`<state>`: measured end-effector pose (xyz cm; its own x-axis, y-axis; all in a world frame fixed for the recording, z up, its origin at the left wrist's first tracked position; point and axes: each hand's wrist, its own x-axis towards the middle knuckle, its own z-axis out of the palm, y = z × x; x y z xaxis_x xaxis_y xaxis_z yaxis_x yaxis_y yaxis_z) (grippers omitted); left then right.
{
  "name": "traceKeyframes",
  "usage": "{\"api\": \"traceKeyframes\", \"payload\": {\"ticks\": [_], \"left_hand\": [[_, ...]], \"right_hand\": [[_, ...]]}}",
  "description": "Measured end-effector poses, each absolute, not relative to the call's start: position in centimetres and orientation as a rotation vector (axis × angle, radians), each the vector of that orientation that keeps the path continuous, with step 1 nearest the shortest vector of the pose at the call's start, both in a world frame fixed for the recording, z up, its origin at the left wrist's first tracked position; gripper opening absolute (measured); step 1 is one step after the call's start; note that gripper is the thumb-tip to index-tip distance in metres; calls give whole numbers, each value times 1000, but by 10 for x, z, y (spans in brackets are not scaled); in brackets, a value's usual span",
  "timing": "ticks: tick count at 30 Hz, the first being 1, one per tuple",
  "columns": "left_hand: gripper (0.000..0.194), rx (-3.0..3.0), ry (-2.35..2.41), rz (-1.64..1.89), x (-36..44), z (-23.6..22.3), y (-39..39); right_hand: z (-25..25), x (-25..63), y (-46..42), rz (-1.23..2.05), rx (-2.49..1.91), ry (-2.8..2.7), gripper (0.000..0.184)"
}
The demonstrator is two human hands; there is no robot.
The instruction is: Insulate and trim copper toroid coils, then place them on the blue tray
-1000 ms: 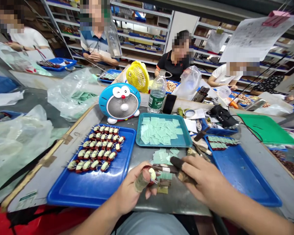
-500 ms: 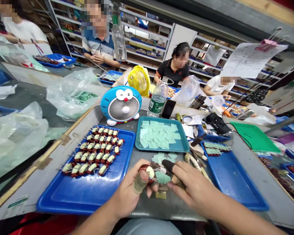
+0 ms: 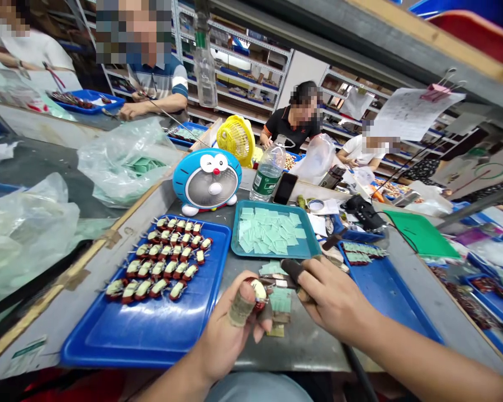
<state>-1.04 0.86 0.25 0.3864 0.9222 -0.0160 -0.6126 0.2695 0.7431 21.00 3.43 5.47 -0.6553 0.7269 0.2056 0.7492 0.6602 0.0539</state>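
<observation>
Left hand (image 3: pixel 230 329) clenched on small wound coil (image 3: pixel 259 294), coil against taped thumb (image 3: pixel 240 309); right hand (image 3: pixel 335 296) just beside, half-closed, grasp unclear.

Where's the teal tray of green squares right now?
In the head view, the teal tray sits mid-bench, beyond the left hand, just right of the large blue tray.

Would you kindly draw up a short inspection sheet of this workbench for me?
Surface: grey metal bench.
Job's things: red-and-cream components with wire leads, in rows on a blue tray; pale green squares in a teal tray.
Clutter: blue cartoon-face fan, water bottle, phone, plastic bag.
Grips: left hand, thumb taped, holds one component; right hand close beside it, one finger dark-capped.
Cables: black cable beside a green mat.
Surroundings: co-worker at a bench; shelving behind.
</observation>
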Motion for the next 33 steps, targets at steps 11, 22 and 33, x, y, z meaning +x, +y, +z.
{"api": "traceKeyframes", "payload": {"ticks": [11,22,33], "left_hand": [[53,717,505,1002,-21,-6,4],[55,766,452,1018,-22,2,10],[56,890,540,910,-26,-8,4]], "right_hand": [[47,204,21,205,-1261,-2696,14],[25,209,18,159,-1286,-2524,20],[31,209,22,240,-1197,-2577,11]]}}
